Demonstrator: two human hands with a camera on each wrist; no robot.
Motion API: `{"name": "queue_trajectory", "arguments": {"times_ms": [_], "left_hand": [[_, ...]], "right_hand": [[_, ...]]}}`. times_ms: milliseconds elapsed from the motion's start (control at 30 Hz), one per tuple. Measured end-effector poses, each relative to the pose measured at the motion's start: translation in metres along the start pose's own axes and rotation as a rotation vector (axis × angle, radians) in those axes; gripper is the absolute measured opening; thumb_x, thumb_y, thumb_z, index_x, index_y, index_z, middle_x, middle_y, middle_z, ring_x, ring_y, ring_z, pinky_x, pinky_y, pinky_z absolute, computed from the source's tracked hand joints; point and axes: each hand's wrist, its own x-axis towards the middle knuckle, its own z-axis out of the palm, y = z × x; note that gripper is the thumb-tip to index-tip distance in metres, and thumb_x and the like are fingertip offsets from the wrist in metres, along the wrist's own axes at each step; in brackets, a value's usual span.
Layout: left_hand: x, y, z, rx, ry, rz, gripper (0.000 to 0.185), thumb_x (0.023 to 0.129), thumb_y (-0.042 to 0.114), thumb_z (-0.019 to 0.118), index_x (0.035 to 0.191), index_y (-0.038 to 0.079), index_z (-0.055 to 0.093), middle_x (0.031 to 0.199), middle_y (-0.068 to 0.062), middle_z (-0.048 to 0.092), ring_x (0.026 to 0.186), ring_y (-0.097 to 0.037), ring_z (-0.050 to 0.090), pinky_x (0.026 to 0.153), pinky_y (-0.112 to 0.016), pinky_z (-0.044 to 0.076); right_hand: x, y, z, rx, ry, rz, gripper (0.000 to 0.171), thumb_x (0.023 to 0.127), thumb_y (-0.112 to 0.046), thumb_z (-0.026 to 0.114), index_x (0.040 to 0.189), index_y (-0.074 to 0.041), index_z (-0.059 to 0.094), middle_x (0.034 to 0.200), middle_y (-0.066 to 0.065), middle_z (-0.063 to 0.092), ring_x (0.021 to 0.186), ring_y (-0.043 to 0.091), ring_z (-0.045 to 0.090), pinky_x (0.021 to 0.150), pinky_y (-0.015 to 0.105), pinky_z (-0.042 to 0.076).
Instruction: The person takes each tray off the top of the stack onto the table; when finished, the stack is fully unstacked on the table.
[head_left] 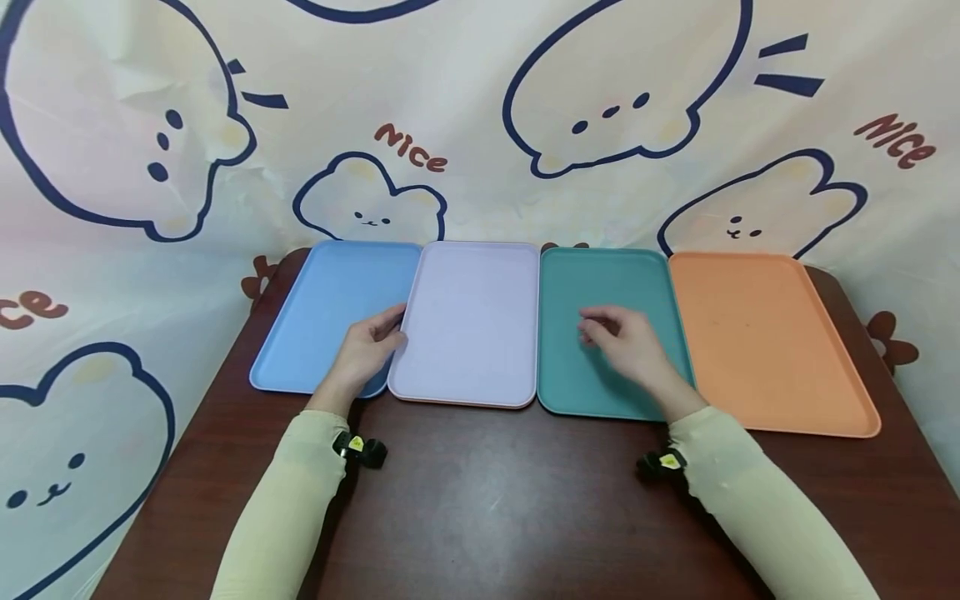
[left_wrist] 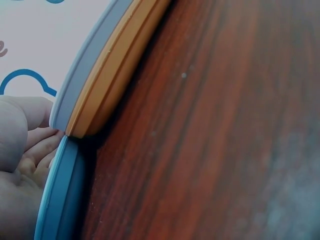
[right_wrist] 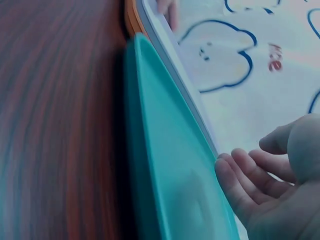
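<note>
Lavender tray [head_left: 468,321] lies flat on the dark wooden table [head_left: 480,500], second from the left in a row of four trays set side by side along the far part of the tabletop. To its left is a blue tray [head_left: 322,312], and the lavender tray's left edge overlaps the blue one's right edge. To its right lie a teal tray [head_left: 570,375] and then an orange tray [head_left: 765,337], each just beside the next.

Left hand [head_left: 367,350] rests at the lavender tray's left rim, fingers curled over the edge where it meets the blue tray; the left wrist view shows the fingers [left_wrist: 35,150] tucked against that rim, with an orange underside beneath the lavender top.

Right hand [head_left: 626,342] hovers over the teal tray, fingers loosely bent and holding nothing; in the right wrist view the fingers [right_wrist: 250,175] hang relaxed above the teal surface.

A cartoon-printed cloth [head_left: 480,125] hangs behind the table.
</note>
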Motion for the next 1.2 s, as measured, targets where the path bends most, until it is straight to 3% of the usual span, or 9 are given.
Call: {"name": "queue_trajectory", "arguments": {"times_ms": [200,433,600,867,1033,1200], "left_hand": [[0.001,-0.001,0.000,0.016,0.008,-0.007,0.051,0.095,0.009,0.056,0.144,0.014,0.044,0.148,-0.007,0.041,0.135,-0.020,0.040,0.107,-0.036,0.038],[-0.001,0.000,0.000,0.007,0.000,-0.027,0.051,0.095,0.011,0.056,0.144,0.017,0.043,0.149,-0.004,0.040,0.136,-0.019,0.039,0.108,-0.036,0.038],[-0.001,0.001,0.000,0.003,-0.003,-0.032,0.051,0.096,0.011,0.055,0.145,0.016,0.043,0.149,-0.005,0.040,0.136,-0.018,0.038,0.108,-0.035,0.038],[-0.001,0.001,-0.001,-0.001,0.014,-0.008,0.050,0.095,0.009,0.055,0.144,0.013,0.044,0.148,-0.008,0.041,0.135,-0.022,0.039,0.107,-0.037,0.038],[-0.002,0.003,0.000,-0.014,0.002,-0.010,0.050,0.095,0.010,0.055,0.144,0.014,0.044,0.148,-0.007,0.041,0.136,-0.020,0.039,0.107,-0.037,0.039],[-0.001,0.002,0.000,-0.019,-0.003,-0.021,0.049,0.096,0.013,0.056,0.144,0.017,0.045,0.148,-0.005,0.042,0.137,-0.019,0.037,0.107,-0.038,0.039]], "right_hand": [[0.014,-0.007,0.034,0.019,-0.033,0.043,0.035,0.096,-0.016,0.056,0.126,0.001,0.059,0.101,0.016,0.067,0.073,0.025,0.068,0.065,0.032,0.056],[0.027,-0.011,0.059,-0.179,-0.007,0.029,0.041,0.093,-0.021,0.059,0.127,0.002,0.059,0.101,0.014,0.062,0.082,0.023,0.058,0.072,0.035,0.048],[0.034,-0.015,0.068,-0.233,0.020,0.071,0.040,0.089,-0.021,0.063,0.122,0.002,0.063,0.096,0.011,0.060,0.086,0.025,0.052,0.077,0.036,0.045],[0.037,-0.020,0.081,-0.181,0.143,0.143,0.035,0.082,-0.009,0.060,0.115,0.000,0.067,0.090,0.008,0.063,0.072,0.019,0.056,0.070,0.030,0.047],[0.037,-0.023,0.080,-0.100,0.211,0.130,0.035,0.080,-0.008,0.059,0.112,0.001,0.068,0.085,0.009,0.063,0.072,0.019,0.057,0.063,0.027,0.047],[0.039,-0.030,0.074,-0.056,0.256,0.125,0.038,0.079,-0.011,0.058,0.114,-0.002,0.068,0.091,0.008,0.069,0.073,0.018,0.062,0.060,0.027,0.050]]}}
